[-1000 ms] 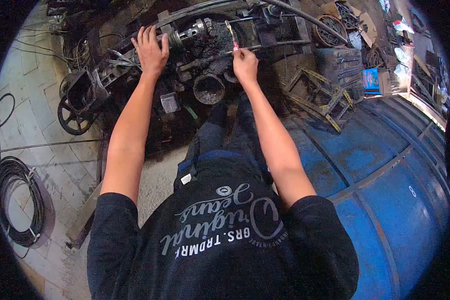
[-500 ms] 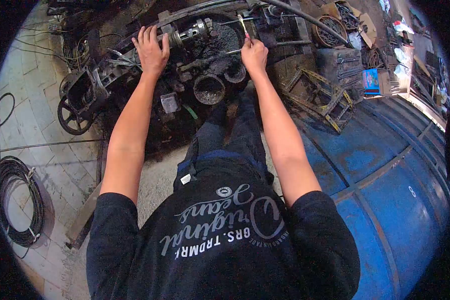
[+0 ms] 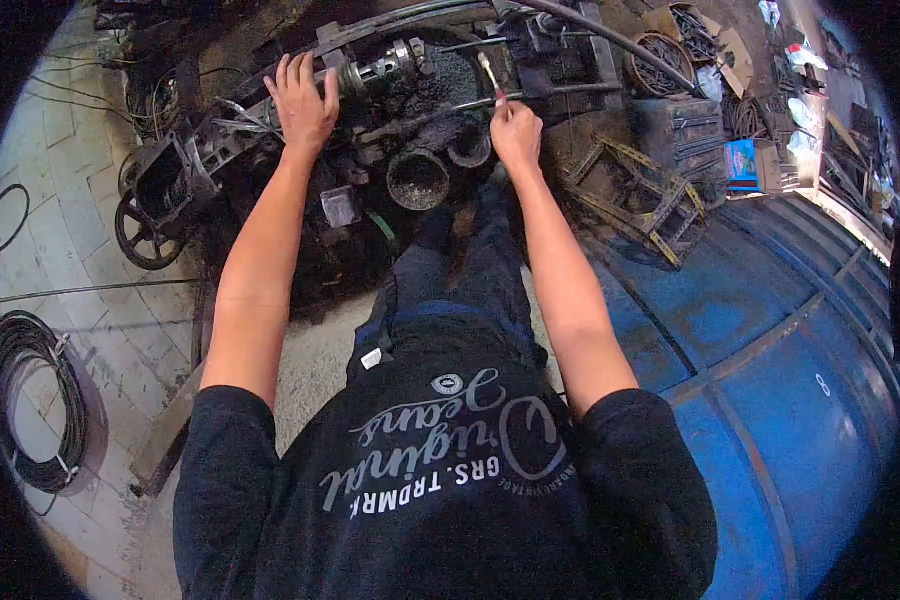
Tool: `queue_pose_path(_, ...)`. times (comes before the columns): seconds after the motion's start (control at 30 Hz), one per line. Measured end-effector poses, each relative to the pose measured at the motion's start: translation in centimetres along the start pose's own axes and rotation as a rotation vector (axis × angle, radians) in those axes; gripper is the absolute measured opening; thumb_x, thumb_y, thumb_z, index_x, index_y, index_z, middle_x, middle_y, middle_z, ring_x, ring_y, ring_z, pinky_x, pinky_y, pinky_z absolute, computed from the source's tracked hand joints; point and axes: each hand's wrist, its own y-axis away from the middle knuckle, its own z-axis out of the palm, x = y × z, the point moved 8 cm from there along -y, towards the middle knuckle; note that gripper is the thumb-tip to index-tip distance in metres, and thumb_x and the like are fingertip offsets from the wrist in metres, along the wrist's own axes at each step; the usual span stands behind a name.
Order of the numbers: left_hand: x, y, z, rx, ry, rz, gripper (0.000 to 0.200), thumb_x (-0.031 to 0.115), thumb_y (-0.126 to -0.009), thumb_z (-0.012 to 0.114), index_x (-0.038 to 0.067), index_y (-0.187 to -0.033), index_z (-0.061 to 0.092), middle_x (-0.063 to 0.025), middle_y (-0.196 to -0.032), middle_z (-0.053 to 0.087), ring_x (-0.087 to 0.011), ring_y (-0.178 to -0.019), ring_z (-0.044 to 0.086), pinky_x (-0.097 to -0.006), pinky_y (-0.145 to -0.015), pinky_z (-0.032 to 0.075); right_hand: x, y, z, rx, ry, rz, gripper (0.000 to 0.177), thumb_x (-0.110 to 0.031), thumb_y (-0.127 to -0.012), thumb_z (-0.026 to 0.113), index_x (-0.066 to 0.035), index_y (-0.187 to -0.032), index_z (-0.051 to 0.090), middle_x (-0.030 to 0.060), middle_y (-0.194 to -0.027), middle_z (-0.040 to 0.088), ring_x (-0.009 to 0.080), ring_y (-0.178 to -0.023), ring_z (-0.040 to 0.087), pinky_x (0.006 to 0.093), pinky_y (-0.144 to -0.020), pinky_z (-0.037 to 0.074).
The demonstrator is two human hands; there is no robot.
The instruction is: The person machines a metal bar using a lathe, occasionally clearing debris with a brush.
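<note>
My left hand [image 3: 305, 105] lies on the dark, greasy machine with its fingers spread, just left of a shiny slotted metal cylinder [image 3: 382, 68]. My right hand [image 3: 516, 135] is closed around the red handle of a small brush [image 3: 488, 70]. The pale tip of the brush points away from me, above the right part of the machine. Dark metal chips [image 3: 448, 82] fill the space between my hands. Nearer to me, a round metal cup [image 3: 417, 182] holds more chips. A metal rod [image 3: 470, 104] runs just beyond my right hand.
A handwheel [image 3: 148, 232] juts out at the machine's left. Coiled black cable [image 3: 35, 400] lies on the tiled floor. To the right are a yellowish metal frame [image 3: 660, 225], a blue metal surface [image 3: 770, 380], a blue box [image 3: 741, 162] and a cardboard box of metal pieces [image 3: 725, 50].
My right hand has drawn back slightly toward me and to the right, bringing the brush along. My left hand stays in place.
</note>
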Motion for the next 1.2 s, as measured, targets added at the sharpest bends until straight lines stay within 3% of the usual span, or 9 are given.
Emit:
queue_pose_path(0.17, 0.2, 0.0, -0.1, -0.006, -0.006, -0.002, 0.046, 0.035, -0.094, 0.053, 0.002, -0.126, 0.053, -0.0136, -0.132, 0.051, -0.0334, -0.134, 0.036, -0.0611, -0.111, 0.02, 2.5, 1.9, 0.2, -0.016, 0.011, -0.001, 0.03, -0.024, -0.092, 0.056, 0.004, -0.089, 0.067, 0.0284, -0.082, 0.065, 0.0462, -0.084, 0.063, 0.05, -0.072, 0.048)
queue_pose_path(0.33, 0.3, 0.0, -0.1, 0.001, -0.013, 0.018, 0.046, 0.035, -0.094, 0.053, 0.003, -0.127, 0.053, -0.0135, -0.131, 0.052, -0.0334, -0.133, 0.036, -0.0613, -0.111, 0.021, -1.6, 0.6, -0.3, 0.064, -0.071, -0.114, 0.031, -0.024, -0.092, 0.056, 0.005, -0.082, 0.065, 0.0286, -0.076, 0.063, 0.0467, -0.077, 0.062, 0.0526, -0.068, 0.046)
queue_pose_path(0.7, 0.1, 0.0, 0.0, 0.004, -0.01, 0.006, 0.046, 0.035, -0.094, 0.053, 0.003, -0.127, 0.052, -0.0135, -0.131, 0.052, -0.0331, -0.134, 0.036, -0.0607, -0.111, 0.021, -0.6, -0.4, 0.8, 0.035, -0.023, -0.085, 0.03, -0.024, -0.091, 0.056, 0.003, -0.084, 0.066, 0.0285, -0.079, 0.064, 0.048, -0.08, 0.062, 0.0538, -0.073, 0.048)
queue_pose_path(1.03, 0.1, 0.0, 0.1, -0.006, 0.001, -0.001, 0.048, 0.036, -0.094, 0.053, 0.002, -0.127, 0.053, -0.0135, -0.132, 0.052, -0.0331, -0.134, 0.035, -0.0602, -0.112, 0.019, -4.1, -0.2, 3.6, -0.056, -0.044, -0.077, 0.03, -0.025, -0.091, 0.056, 0.003, -0.084, 0.066, 0.0298, -0.079, 0.064, 0.0495, -0.08, 0.061, 0.0548, -0.074, 0.048)
queue_pose_path(1.1, 0.1, 0.1, 0.1, -0.013, -0.002, -0.008, 0.048, 0.036, -0.093, 0.053, 0.002, -0.127, 0.053, -0.0135, -0.132, 0.052, -0.0332, -0.134, 0.035, -0.0602, -0.112, 0.019, -4.0, -0.1, 3.9, -0.1, -0.047, -0.067, 0.032, -0.027, -0.091, 0.056, 0.003, -0.095, 0.068, 0.0297, -0.085, 0.064, 0.0483, -0.086, 0.061, 0.0504, -0.075, 0.048)
queue_pose_path(1.2, 0.1, 0.0, 0.1, -0.009, -0.003, -0.006, 0.048, 0.036, -0.093, 0.054, 0.002, -0.127, 0.053, -0.0135, -0.132, 0.052, -0.0332, -0.135, 0.036, -0.0604, -0.112, 0.02, -4.0, -0.2, 3.5, -0.084, -0.044, -0.101, 0.029, -0.026, -0.091, 0.056, 0.001, -0.086, 0.067, 0.0302, -0.08, 0.064, 0.0494, -0.08, 0.062, 0.0547, -0.074, 0.049)
